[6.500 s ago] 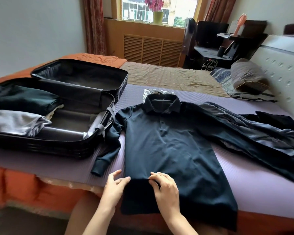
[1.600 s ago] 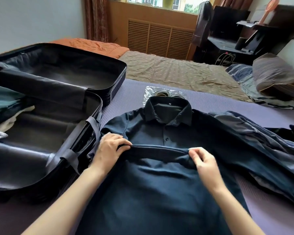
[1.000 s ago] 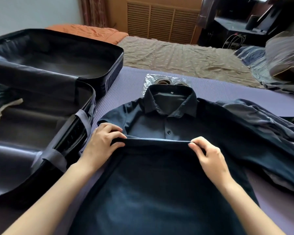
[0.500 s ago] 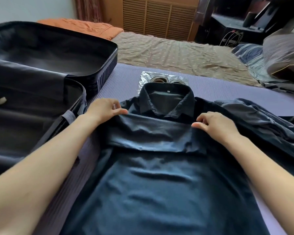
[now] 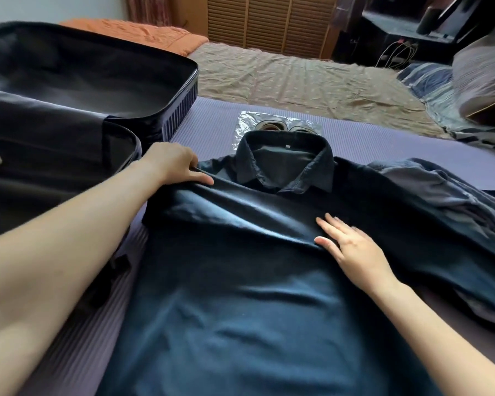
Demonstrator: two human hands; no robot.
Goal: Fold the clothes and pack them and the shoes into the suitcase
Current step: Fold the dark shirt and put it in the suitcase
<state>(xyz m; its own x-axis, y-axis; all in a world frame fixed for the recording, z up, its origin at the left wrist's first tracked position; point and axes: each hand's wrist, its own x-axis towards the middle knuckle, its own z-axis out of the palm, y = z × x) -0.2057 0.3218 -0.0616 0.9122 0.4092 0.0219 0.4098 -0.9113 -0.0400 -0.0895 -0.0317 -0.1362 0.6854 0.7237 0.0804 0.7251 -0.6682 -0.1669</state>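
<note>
Navy collared shirt (image 5: pixel 240 295) lies front up on the purple mat (image 5: pixel 412 150). Its lower part is doubled up over the chest, so the folded edge runs across just below the collar (image 5: pixel 286 164).

Seen from the head camera, the left hand (image 5: pixel 172 164) is at the left end of that edge, beside the shoulder. Its thumb lies along the top of the cloth and its fingers are tucked under, so it is grasping the shirt. The right hand (image 5: pixel 352 247) is released: it lies flat on the folded layer, right of centre, with fingers straight and slightly spread on the cloth.

An open suitcase (image 5: pixel 166 121) stands just left of the shirt, with both black-lined halves showing (the near half has a pale scrap of cloth at the frame's edge; what else it holds I cannot see). Just beyond the collar, a pair of shoes (image 5: pixel 272 126) sits in a clear plastic bag (image 5: pixel 246 121) on the mat. To the right, a heap of dark clothes (image 5: pixel 426 190) lies on the mat against the shirt's right side. Farther back are a tan bedsheet (image 5: pixel 297 78), an orange blanket (image 5: pixel 132 30) and a pillow (image 5: pixel 483 72).
</note>
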